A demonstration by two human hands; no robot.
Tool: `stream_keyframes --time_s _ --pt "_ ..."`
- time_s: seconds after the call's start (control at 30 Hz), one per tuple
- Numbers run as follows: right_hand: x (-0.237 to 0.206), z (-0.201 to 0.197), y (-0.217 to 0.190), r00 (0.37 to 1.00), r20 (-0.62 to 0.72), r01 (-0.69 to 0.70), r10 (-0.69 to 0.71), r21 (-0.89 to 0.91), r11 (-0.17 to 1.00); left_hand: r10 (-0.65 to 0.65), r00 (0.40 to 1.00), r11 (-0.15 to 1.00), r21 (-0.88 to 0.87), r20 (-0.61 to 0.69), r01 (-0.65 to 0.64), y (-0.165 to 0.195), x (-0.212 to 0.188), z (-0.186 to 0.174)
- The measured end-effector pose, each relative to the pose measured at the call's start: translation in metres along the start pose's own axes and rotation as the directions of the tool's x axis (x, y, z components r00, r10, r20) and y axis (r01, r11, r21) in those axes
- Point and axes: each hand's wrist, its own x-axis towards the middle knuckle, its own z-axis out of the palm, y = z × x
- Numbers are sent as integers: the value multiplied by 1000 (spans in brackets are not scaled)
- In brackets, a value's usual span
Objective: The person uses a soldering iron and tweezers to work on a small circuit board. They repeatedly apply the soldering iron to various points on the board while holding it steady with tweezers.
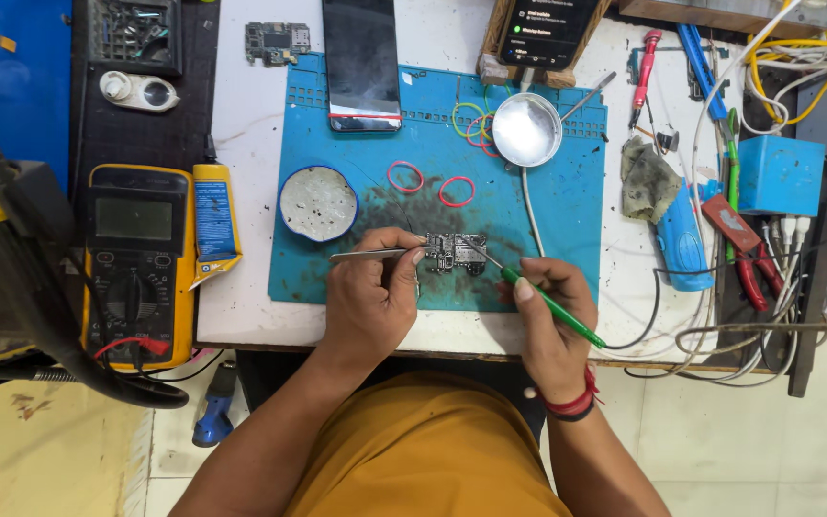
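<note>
A small dark circuit board (455,253) lies on the blue work mat (547,220) near the table's front edge. My left hand (372,297) grips metal tweezers (368,255) whose body points left; the hand rests just left of the board. My right hand (552,321) holds a green-handled soldering iron (552,306) like a pen, its thin metal tip reaching onto the board's right side. A cable runs from the iron's rear off to the right.
A round flux tin (318,202), rubber bands (405,176), a round magnifier lamp (526,129) and a dark phone (362,62) sit on the mat. A yellow multimeter (136,258) lies at left. Blue tools, red pliers (748,263) and tangled cables crowd the right side.
</note>
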Motion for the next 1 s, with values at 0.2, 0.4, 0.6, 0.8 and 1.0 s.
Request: stream_keyframes --time_s 0.2,0.4,0.6,0.8,1.0 --pt "2 9 5 1000 -17 -6 4 -81 997 68 998 997 46 -6 -68 -1 3 3" --pt "12 -4 2 997 24 -73 77 -144 987 70 998 996 49 5 -71 1 4 5" --pt "16 2 7 1000 0 25 -26 -230 973 52 999 997 50 7 -52 1 5 6" --pt "20 4 4 999 14 42 -40 -207 977 38 999 998 47 13 -38 -3 6 6" --pt "19 5 5 999 12 54 -53 -206 977 73 997 996 60 3 -73 -5 4 6"
